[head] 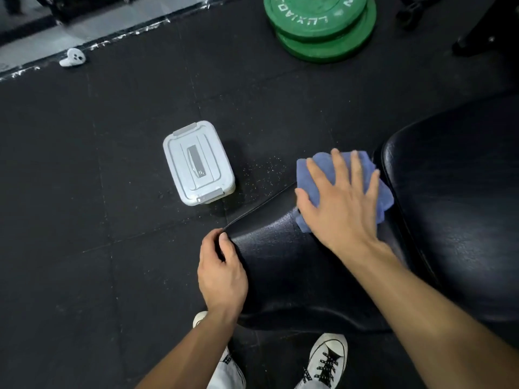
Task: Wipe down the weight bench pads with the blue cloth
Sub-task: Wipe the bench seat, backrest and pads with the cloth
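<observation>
On the near seat pad (280, 265), we press the blue cloth (317, 175) with our flat, spread right hand (339, 203); our left hand (222, 273) grips the pad's left corner. The crumpled cloth shows no clear long axis.

Left hand (222, 272): fingers curled, thumb on top, gripping the corner edge of the seat pad (280, 262).
Left forearm: bare, rising from the bottom edge to the wrist.
Right hand (341, 200): palm down, fingers straight and spread, pressing flat on the blue cloth (317, 167).
Right forearm: bare, stretched out from the lower right corner.
</observation>
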The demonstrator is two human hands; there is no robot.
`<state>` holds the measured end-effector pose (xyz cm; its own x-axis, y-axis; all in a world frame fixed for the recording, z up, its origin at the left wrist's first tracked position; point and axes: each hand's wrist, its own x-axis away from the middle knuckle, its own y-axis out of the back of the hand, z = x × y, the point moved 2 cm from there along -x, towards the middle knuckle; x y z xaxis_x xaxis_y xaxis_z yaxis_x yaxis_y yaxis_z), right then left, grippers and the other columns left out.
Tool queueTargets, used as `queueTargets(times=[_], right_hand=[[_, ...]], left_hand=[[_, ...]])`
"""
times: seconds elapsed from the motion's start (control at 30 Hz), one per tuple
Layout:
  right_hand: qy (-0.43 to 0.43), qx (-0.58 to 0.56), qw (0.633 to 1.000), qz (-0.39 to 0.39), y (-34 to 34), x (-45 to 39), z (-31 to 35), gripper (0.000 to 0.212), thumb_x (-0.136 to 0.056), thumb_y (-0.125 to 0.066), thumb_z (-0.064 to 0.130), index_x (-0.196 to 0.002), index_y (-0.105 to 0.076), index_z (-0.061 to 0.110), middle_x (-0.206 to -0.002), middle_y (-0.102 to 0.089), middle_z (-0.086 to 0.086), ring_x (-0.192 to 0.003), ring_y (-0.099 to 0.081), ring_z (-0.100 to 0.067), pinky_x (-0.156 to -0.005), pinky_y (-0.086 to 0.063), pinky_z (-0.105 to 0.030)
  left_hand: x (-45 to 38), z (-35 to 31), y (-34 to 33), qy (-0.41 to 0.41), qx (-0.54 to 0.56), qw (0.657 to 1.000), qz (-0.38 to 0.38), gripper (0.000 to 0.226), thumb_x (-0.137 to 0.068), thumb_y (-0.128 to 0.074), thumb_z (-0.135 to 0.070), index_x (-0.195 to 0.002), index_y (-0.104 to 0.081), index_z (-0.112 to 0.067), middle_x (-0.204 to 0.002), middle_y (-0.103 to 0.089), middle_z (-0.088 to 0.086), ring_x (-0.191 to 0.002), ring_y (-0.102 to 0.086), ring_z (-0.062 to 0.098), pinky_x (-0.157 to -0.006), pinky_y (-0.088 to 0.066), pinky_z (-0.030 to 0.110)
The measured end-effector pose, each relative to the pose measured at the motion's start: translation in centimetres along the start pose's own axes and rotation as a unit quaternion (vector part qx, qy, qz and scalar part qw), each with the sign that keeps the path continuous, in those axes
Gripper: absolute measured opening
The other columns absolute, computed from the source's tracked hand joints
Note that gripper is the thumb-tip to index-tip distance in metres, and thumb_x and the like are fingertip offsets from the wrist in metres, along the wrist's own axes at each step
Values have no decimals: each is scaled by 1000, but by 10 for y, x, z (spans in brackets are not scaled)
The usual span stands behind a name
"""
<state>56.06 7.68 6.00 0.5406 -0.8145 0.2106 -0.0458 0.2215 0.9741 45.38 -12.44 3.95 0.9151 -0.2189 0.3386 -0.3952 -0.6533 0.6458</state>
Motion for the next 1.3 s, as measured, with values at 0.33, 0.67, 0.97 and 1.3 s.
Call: queueTargets(times=[0.33, 0.67, 0.97, 1.3], right_hand=[[-58, -15, 998, -36, -31, 188, -49, 70, -96, -40, 46, -160, -32, 20, -171, -16, -17, -157, -15, -40, -119, -22, -68], [-24, -44, 998, -34, -12, 90, -47, 61, -104, -30, 38, -163, -24, 21, -170, -20, -14, -159, -13, -31, -127, -16, -56], [41, -64, 997, 34, 2, -47, -29, 57, -98, -33, 54, -151, -43, 36, -156, -42, -3, -138, -41, -31, -103, -41, -55], [-93, -122, 988, -15, -20, 139, -76, 72, -98, -43, 54, -163, -23, 30, -170, -20, -12, -153, -28, -34, -112, -42, -52]], left_hand=[[-3, -1, 5, -19, -25, 1000, 1, 30, -106, -42, -38, -128, -60, -28, -127, -66, -5, -122, -60, 20, -106, -45, 39], [29, -73, -81, -364, -173, 912, 79, 36, -105, -49, -24, -137, -60, -12, -145, -57, 3, -138, -49, 19, -120, -35, 43], [29, -71, -84, -359, -216, 906, 54, 38, -103, -46, -27, -138, -56, -18, -146, -53, -2, -139, -47, 16, -117, -34, 37], [35, -79, -80, -351, -223, 908, 54, 35, -102, -49, -25, -136, -56, -18, -144, -53, -1, -135, -49, 18, -116, -36, 38]])
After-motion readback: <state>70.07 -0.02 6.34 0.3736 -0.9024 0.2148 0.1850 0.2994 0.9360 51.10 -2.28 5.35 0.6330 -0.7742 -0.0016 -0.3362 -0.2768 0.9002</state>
